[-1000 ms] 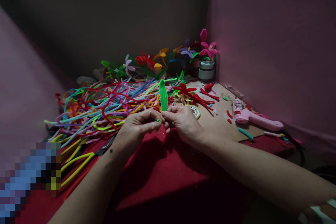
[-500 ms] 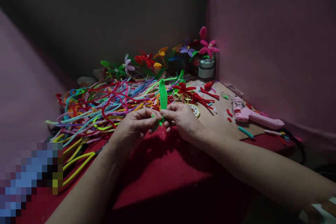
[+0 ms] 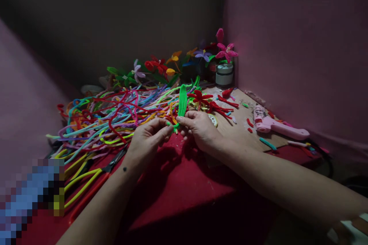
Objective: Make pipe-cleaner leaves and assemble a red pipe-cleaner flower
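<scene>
A bright green leaf made of pipe cleaners (image 3: pixel 183 101) stands upright above my fingers. My right hand (image 3: pixel 199 128) pinches it at its base between thumb and forefinger. My left hand (image 3: pixel 152 134) is closed in a pinch on the loose green end at the leaf's base, left of the right hand. Short green tips stick out below, between the two hands. Behind the right hand lies a red pipe-cleaner flower (image 3: pixel 199 99), and part of a pale round spool (image 3: pixel 212 120) shows beside the knuckles.
Many coloured pipe cleaners (image 3: pixel 94 122) are heaped at the left. Scissors with yellow-and-red handles (image 3: pixel 96 183) lie by my left forearm. A pink glue gun (image 3: pixel 280 128) rests on the board (image 3: pixel 241 138) among scraps. Finished flowers (image 3: pixel 158 65) and a small jar (image 3: pixel 224 75) stand behind.
My left hand has drawn slightly left and away from the right hand, pulling the green end out between them. The leaf has shifted a little right, and more of the scissors shows.
</scene>
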Demonstrator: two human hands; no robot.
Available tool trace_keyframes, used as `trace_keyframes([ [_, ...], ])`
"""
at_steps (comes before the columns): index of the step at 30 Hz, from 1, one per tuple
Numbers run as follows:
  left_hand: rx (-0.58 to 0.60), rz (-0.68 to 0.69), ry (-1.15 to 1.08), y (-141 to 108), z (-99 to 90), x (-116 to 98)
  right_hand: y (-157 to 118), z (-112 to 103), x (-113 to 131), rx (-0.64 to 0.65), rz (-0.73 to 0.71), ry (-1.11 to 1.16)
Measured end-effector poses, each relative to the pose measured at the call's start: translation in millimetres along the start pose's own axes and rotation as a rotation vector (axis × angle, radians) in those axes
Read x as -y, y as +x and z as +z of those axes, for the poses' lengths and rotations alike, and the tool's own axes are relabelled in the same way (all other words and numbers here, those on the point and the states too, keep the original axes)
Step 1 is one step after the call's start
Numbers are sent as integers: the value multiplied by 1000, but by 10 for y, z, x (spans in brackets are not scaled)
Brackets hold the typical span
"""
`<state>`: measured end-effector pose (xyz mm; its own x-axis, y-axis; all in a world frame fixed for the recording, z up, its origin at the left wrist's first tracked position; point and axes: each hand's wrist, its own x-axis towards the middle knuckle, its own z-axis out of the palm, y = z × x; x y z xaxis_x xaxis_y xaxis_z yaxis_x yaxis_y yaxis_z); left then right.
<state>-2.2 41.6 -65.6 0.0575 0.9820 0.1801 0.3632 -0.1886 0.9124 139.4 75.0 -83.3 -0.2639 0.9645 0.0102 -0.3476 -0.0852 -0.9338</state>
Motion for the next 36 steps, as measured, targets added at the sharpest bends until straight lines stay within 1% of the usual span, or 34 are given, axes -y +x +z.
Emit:
trace_keyframes([
  [3,-36,67,127,-19,25,-14,19,-2,-17,-32,-4,-23],
  [5,-47,129,220,-29,40,-8,25,-2,-29,-70,-33,-61],
  [8,-97,281,404,-36,60,30,27,1,-47,-90,-88,-118],
  [11,-167,426,572,-42,78,76,24,6,-59,-77,-99,-149],
  [14,-201,510,651,-57,92,97,21,11,-65,-71,-98,-174],
  [20,-186,650,766,-88,120,97,8,21,-69,-82,-122,-177],
  [24,-166,689,799,-97,124,101,-13,34,-58,-91,-127,-204],
  [29,-162,719,802,-115,115,74,-21,38,-52,-68,-109,-226],
  [36,-151,663,758,-116,126,62,-12,27,-57,-57,-123,-231],
])
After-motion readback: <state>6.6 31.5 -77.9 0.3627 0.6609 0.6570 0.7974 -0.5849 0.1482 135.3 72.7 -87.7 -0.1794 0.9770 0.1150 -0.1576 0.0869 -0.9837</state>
